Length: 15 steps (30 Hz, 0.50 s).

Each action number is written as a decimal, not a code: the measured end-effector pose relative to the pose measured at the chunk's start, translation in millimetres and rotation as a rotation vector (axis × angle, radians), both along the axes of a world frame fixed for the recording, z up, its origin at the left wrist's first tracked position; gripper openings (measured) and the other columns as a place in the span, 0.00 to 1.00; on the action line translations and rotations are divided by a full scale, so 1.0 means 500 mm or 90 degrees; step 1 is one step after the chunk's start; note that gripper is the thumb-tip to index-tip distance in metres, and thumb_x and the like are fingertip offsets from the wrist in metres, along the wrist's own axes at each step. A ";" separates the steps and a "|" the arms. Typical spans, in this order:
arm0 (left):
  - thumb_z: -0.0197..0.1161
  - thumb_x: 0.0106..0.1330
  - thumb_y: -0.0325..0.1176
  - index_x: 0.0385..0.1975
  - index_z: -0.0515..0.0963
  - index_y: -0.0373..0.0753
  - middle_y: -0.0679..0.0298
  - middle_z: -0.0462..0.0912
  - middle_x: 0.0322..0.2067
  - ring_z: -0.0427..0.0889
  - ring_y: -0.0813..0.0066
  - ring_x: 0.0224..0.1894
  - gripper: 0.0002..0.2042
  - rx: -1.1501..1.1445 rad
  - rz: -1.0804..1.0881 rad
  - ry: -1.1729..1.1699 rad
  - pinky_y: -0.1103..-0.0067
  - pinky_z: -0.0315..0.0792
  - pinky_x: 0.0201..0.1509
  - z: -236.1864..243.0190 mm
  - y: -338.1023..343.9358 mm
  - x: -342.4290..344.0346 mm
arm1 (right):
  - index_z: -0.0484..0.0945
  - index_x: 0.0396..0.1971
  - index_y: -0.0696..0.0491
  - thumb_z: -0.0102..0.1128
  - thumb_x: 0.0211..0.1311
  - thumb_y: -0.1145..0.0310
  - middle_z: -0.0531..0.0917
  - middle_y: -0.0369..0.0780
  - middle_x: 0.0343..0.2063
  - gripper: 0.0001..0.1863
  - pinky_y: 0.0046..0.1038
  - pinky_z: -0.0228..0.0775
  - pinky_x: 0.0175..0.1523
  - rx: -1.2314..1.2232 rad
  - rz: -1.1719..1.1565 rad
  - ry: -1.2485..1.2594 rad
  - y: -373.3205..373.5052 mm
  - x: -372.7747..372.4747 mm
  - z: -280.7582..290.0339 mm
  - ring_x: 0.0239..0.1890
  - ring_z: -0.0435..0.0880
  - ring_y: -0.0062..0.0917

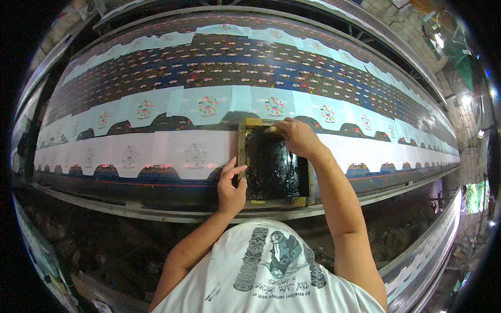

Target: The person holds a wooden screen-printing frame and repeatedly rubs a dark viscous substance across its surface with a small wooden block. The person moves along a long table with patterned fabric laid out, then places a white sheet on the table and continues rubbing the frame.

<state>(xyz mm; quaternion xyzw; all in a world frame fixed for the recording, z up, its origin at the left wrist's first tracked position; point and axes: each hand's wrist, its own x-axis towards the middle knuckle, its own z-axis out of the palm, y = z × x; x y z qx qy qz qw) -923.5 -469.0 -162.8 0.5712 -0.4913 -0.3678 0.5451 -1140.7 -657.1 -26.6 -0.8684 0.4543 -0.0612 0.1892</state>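
Observation:
A wooden screen frame (242, 141) with yellow-taped corners and glossy black ink (274, 172) inside lies on a row of pale pink cloth pieces (188, 154) with faint grey printed emblems. My right hand (295, 136) is closed on a squeegee bar (274, 129) near the frame's far inner edge; much of the bar is hidden by my fingers and the ink's dark background. My left hand (232, 182) touches the frame's left side, its fingers apart. Just beyond the frame runs a row of pale blue cloth pieces (240, 101) with colourful round prints.
The long, dark, speckled table (235, 65) carries a further row of printed cloth (276, 36) along its back, with a rail (130, 208) along its near edge. Another table with pale cloth (428, 255) runs at the lower right. A block wall (464, 78) stands at the right.

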 end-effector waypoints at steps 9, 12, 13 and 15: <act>0.68 0.64 0.17 0.56 0.87 0.39 0.42 0.76 0.75 0.74 0.45 0.78 0.20 -0.007 0.032 0.035 0.60 0.66 0.84 0.007 -0.002 -0.007 | 0.90 0.61 0.48 0.63 0.54 0.85 0.89 0.45 0.49 0.32 0.45 0.78 0.64 -0.024 0.072 0.015 0.149 -0.009 -0.030 0.55 0.86 0.46; 0.68 0.63 0.17 0.56 0.87 0.40 0.42 0.77 0.74 0.74 0.45 0.78 0.21 -0.004 0.031 -0.018 0.60 0.64 0.84 0.011 -0.001 -0.009 | 0.88 0.63 0.49 0.63 0.55 0.85 0.89 0.44 0.52 0.33 0.45 0.76 0.66 -0.025 0.038 0.003 0.242 -0.005 -0.017 0.57 0.85 0.44; 0.69 0.62 0.16 0.56 0.87 0.40 0.42 0.76 0.74 0.73 0.45 0.78 0.22 -0.005 0.029 -0.012 0.59 0.64 0.85 0.017 -0.001 -0.014 | 0.87 0.65 0.50 0.63 0.55 0.84 0.87 0.43 0.54 0.34 0.45 0.75 0.67 -0.013 0.040 0.004 0.271 -0.008 -0.004 0.59 0.84 0.44; 0.70 0.61 0.17 0.56 0.87 0.40 0.42 0.76 0.74 0.74 0.44 0.78 0.22 0.003 0.025 -0.046 0.59 0.64 0.84 0.030 -0.001 -0.014 | 0.86 0.66 0.51 0.64 0.55 0.83 0.87 0.43 0.55 0.34 0.45 0.74 0.68 -0.004 0.035 0.019 0.319 -0.010 0.007 0.59 0.83 0.44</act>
